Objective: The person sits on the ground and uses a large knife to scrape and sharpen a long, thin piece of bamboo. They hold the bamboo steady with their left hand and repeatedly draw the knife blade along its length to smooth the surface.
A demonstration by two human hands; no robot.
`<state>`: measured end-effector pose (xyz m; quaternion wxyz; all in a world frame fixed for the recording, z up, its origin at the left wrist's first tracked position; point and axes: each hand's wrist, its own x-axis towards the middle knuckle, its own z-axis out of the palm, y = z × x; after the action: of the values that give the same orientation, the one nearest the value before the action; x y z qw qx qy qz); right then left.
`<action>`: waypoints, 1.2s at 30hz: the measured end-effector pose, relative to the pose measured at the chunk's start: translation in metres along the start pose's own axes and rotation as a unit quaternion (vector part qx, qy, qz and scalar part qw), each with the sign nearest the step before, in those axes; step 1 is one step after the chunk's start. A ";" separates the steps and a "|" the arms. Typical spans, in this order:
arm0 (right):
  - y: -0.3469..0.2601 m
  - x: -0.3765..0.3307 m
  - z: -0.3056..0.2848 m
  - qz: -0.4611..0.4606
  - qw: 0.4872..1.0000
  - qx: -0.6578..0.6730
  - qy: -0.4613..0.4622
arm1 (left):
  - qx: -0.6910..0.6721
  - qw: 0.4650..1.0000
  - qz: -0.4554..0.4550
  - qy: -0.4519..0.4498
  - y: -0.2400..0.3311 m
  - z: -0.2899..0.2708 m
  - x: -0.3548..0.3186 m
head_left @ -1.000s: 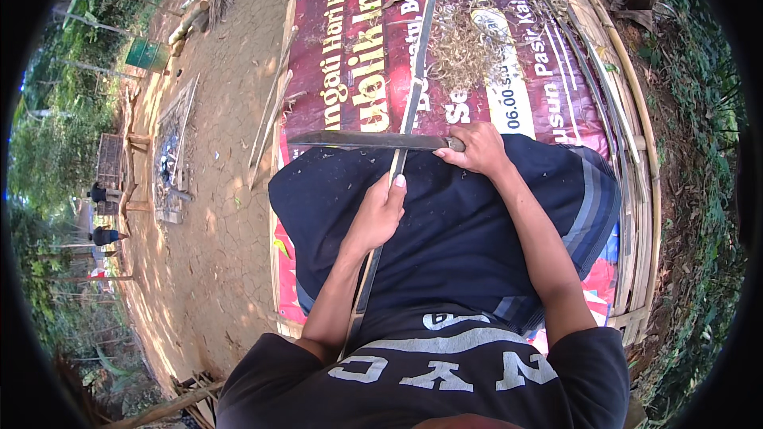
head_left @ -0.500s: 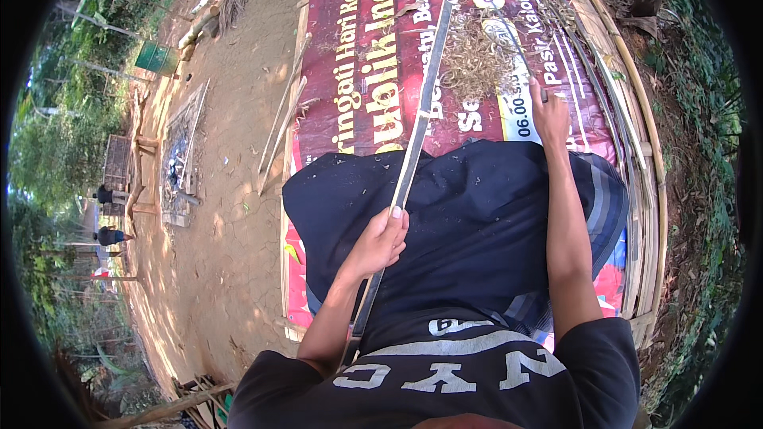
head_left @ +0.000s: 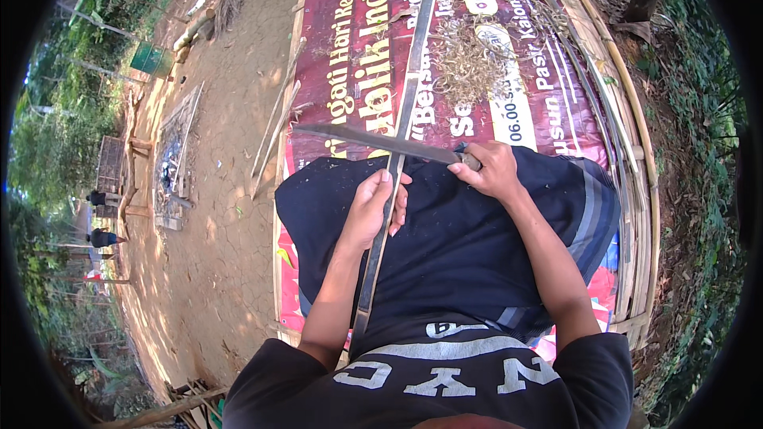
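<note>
Closest to you, your lap is covered by a dark cloth (head_left: 477, 246), and a long bamboo strip (head_left: 395, 167) runs over it from your waist out across the red banner (head_left: 350, 56) beyond your knees. Your left hand (head_left: 373, 210) is wrapped shut around that strip, just short of the cloth's far edge. Your right hand (head_left: 493, 168) is curled tight on the handle of a long knife (head_left: 373, 141), to the right of the strip. The blade lies crosswise over the strip just past your left hand, its tip pointing left.

This looks like the shaving or splitting step, with the blade set at the start of a stroke. The next move would call for a firm hold on the strip and a steady edge angle, blade driven away from your left fingers.

Further out along the strip, a heap of dry shavings (head_left: 469, 63) sits to its right on the banner. More bamboo slats (head_left: 612, 103) edge the banner's right side.
</note>
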<state>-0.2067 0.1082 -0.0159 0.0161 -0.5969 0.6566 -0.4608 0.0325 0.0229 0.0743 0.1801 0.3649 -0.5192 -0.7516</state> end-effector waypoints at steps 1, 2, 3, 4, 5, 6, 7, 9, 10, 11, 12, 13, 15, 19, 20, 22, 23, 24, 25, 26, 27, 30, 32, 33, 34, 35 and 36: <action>-0.006 0.000 0.003 -0.040 0.999 -0.029 -0.013 | 0.021 1.000 -0.006 0.000 0.000 0.002 -0.001; -0.011 -0.001 0.008 -0.065 0.998 -0.023 -0.005 | 0.041 0.999 -0.013 0.001 -0.001 0.004 -0.001; -0.011 -0.002 0.009 -0.073 0.997 -0.025 -0.012 | 0.062 0.998 -0.019 0.001 -0.001 0.006 -0.002; -0.012 -0.002 0.011 -0.081 0.996 -0.025 -0.018 | 0.078 0.997 -0.013 0.005 0.001 0.010 -0.003; -0.012 -0.003 0.012 -0.089 0.995 -0.025 -0.024 | 0.090 0.996 -0.010 0.000 0.000 0.011 -0.005; -0.009 -0.003 0.010 -0.096 0.994 -0.024 -0.040 | 0.102 0.995 -0.007 -0.004 -0.002 0.013 -0.006; -0.005 -0.005 0.010 -0.101 0.994 -0.020 -0.038 | 0.115 0.993 -0.006 -0.010 -0.003 0.015 -0.007; 0.003 -0.006 0.010 -0.110 0.993 -0.013 -0.034 | 0.115 0.993 -0.007 -0.008 -0.005 0.019 -0.007; 0.006 -0.004 0.011 -0.119 0.992 -0.003 -0.026 | 0.115 0.993 -0.007 -0.013 -0.006 0.019 -0.005; 0.009 -0.002 0.010 -0.124 0.992 -0.016 -0.030 | 0.114 0.993 -0.008 -0.018 -0.006 0.020 -0.004; 0.012 -0.001 0.010 -0.128 0.991 -0.029 -0.034 | 0.105 0.994 -0.013 -0.009 -0.004 0.021 -0.004; 0.015 0.001 0.009 -0.133 0.990 -0.042 -0.037 | 0.095 0.995 -0.018 0.001 -0.002 0.022 -0.005; 0.028 0.005 0.009 -0.106 0.992 -0.067 0.003 | 0.072 0.997 -0.028 0.005 0.000 0.021 -0.009; 0.080 0.033 -0.029 0.320 0.933 -0.145 0.079 | 0.041 0.997 -0.068 -0.015 -0.008 0.006 -0.040; 0.088 0.039 -0.040 0.338 0.922 -0.148 0.120 | 0.048 0.996 -0.072 -0.013 -0.014 0.001 -0.045; 0.098 0.031 -0.047 0.341 0.920 -0.084 0.172 | 0.098 0.993 -0.059 -0.023 -0.023 -0.013 -0.036; 0.095 0.025 -0.047 0.330 0.924 -0.042 0.187 | 0.081 0.995 -0.060 -0.028 -0.020 -0.014 -0.033; 0.089 0.020 -0.039 0.338 0.920 0.012 0.199 | 0.063 0.996 -0.061 -0.035 -0.016 -0.015 -0.029; 0.071 0.018 -0.030 0.345 0.913 0.063 0.208 | 0.042 0.996 -0.062 -0.041 -0.016 -0.015 -0.026; 0.064 0.011 -0.025 0.331 0.922 0.077 0.186 | 0.015 0.997 -0.045 -0.066 -0.016 -0.016 -0.018; 0.059 0.005 -0.021 0.298 0.934 0.072 0.182 | 0.014 0.997 -0.034 -0.073 -0.016 -0.013 -0.011; 0.035 -0.001 -0.016 0.132 0.982 0.045 0.125 | 0.020 0.997 -0.018 -0.068 -0.007 0.000 0.003; 0.022 0.000 -0.021 0.061 0.993 0.049 0.085 | 0.057 0.995 -0.031 -0.082 0.001 0.008 0.010; 0.019 0.001 -0.018 0.019 0.997 0.024 0.074 | 0.078 0.992 -0.035 -0.093 0.006 0.010 0.012; 0.010 0.003 -0.017 -0.020 0.997 0.011 0.071 | 0.097 0.989 -0.039 -0.105 0.008 0.014 0.014; 0.000 0.006 -0.015 -0.058 0.996 -0.001 0.064 | 0.114 0.986 -0.044 -0.116 0.008 0.018 0.015; -0.006 0.007 -0.014 -0.064 0.997 -0.009 0.046 | 0.148 0.984 -0.017 -0.095 0.005 0.022 0.015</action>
<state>-0.2118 0.1119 -0.0005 -0.0485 -0.6162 0.6212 -0.4818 0.0054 0.0257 0.0772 0.0608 0.3230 -0.6330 -0.7009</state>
